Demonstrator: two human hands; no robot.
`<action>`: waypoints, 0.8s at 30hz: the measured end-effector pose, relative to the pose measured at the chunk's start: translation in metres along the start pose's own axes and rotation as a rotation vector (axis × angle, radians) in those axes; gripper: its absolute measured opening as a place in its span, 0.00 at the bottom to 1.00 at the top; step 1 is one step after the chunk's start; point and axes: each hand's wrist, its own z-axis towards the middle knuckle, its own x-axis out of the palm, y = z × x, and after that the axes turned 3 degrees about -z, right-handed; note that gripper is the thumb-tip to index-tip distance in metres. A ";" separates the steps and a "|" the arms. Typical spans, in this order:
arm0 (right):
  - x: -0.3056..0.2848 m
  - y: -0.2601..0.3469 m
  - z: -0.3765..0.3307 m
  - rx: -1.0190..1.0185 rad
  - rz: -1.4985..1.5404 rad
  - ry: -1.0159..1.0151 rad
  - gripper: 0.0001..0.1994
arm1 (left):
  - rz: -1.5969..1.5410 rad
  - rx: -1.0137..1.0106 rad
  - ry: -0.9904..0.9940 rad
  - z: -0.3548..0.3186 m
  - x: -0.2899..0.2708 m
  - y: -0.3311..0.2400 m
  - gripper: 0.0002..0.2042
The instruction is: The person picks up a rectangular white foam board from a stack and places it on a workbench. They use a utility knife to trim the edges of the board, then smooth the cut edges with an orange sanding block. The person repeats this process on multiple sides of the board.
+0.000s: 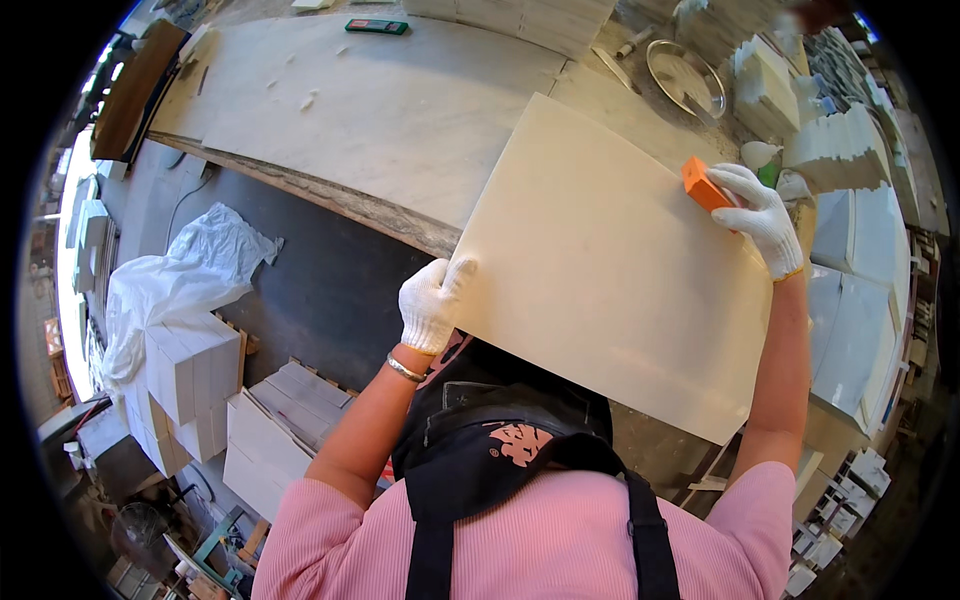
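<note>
A large, smooth cream-white stone slab [610, 270] lies tilted across the front of the workbench, its near part jutting out over my apron. My left hand [433, 303], in a white knit glove, grips the slab's left edge near the close corner; the fingers are partly hidden. At the slab's far right edge, my gloved right hand [758, 215] is closed round an orange sanding block [707, 185]. The block is at that edge and seems to touch it, though the exact contact is hard to see.
Behind the slab stretches a pale stone-topped bench [370, 120] with white scraps and a green box [376, 26]. A round metal pan [686, 80] sits at the back right, near stacked pale tiles [835, 145]. White cartons [190, 370] and plastic sheeting [190, 270] stand on the left.
</note>
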 end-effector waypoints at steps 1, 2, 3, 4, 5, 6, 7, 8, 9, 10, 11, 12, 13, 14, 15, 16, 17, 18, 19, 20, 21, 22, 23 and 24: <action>0.008 0.006 0.008 0.012 0.010 -0.003 0.27 | -0.022 0.001 -0.001 0.000 -0.001 -0.001 0.29; 0.022 0.012 0.023 -0.054 -0.013 -0.008 0.26 | 0.006 0.012 0.005 0.002 -0.001 0.000 0.29; 0.043 0.032 0.038 -0.136 -0.024 0.007 0.26 | 0.037 0.020 -0.001 0.004 -0.002 0.005 0.29; 0.053 0.028 0.057 -0.276 -0.120 -0.012 0.26 | 0.067 0.032 0.002 0.006 0.000 0.005 0.29; 0.061 0.035 0.065 -0.256 -0.114 -0.008 0.26 | 0.064 0.031 0.014 0.006 0.001 0.002 0.29; 0.072 0.046 0.073 -0.241 -0.109 0.004 0.25 | 0.060 0.026 0.015 0.005 0.000 -0.001 0.29; 0.076 0.052 0.077 -0.225 -0.104 0.015 0.25 | 0.056 0.021 0.019 0.006 -0.001 -0.002 0.29; 0.072 0.050 0.071 -0.237 -0.100 0.008 0.25 | 0.062 0.032 0.014 0.006 -0.001 -0.001 0.29; 0.063 0.048 0.061 -0.202 -0.086 0.026 0.25 | 0.055 0.040 0.009 0.007 0.000 0.002 0.29; 0.052 0.041 0.052 -0.170 -0.071 0.056 0.26 | 0.049 0.039 -0.007 0.006 0.001 0.006 0.29; 0.039 0.031 0.038 -0.109 -0.080 0.036 0.27 | 0.039 0.027 -0.007 0.003 0.000 0.005 0.29; 0.023 0.019 0.023 -0.047 -0.091 0.011 0.28 | 0.026 0.018 -0.005 0.002 -0.002 0.001 0.29; 0.010 0.003 0.010 -0.091 -0.091 -0.009 0.28 | 0.017 0.012 -0.004 0.002 -0.002 -0.002 0.29; 0.000 -0.011 0.001 -0.117 -0.069 -0.021 0.27 | 0.013 0.021 -0.007 0.003 0.000 -0.001 0.29; 0.002 -0.009 -0.005 -0.141 -0.035 -0.039 0.27 | 0.021 0.033 -0.004 0.003 0.000 0.001 0.29; 0.003 -0.006 -0.001 -0.105 -0.048 -0.030 0.27 | 0.028 0.044 -0.004 0.003 0.000 0.002 0.29; 0.007 -0.002 0.010 -0.070 -0.060 -0.019 0.27 | 0.053 0.031 -0.008 0.002 -0.001 0.003 0.29; 0.016 0.010 0.019 -0.033 -0.071 -0.020 0.27 | 0.077 0.028 -0.005 0.002 -0.002 0.003 0.29; 0.031 0.020 0.031 -0.088 -0.074 -0.016 0.27 | 0.102 0.028 -0.001 0.004 -0.001 0.001 0.29; 0.047 0.030 0.047 -0.146 -0.074 -0.005 0.26 | 0.076 0.025 0.000 0.005 0.000 0.002 0.29; 0.061 0.038 0.063 -0.193 -0.051 0.006 0.26 | 0.049 0.021 0.004 0.006 0.002 0.004 0.29; 0.070 0.043 0.074 -0.248 -0.030 0.022 0.25 | 0.021 0.016 -0.001 0.007 0.001 0.004 0.29; 0.069 0.045 0.072 -0.236 -0.038 0.016 0.25 | 0.012 0.023 0.001 0.008 0.001 0.002 0.29; 0.070 0.046 0.071 -0.226 -0.041 0.020 0.25 | 0.007 0.023 -0.004 0.006 0.001 0.000 0.29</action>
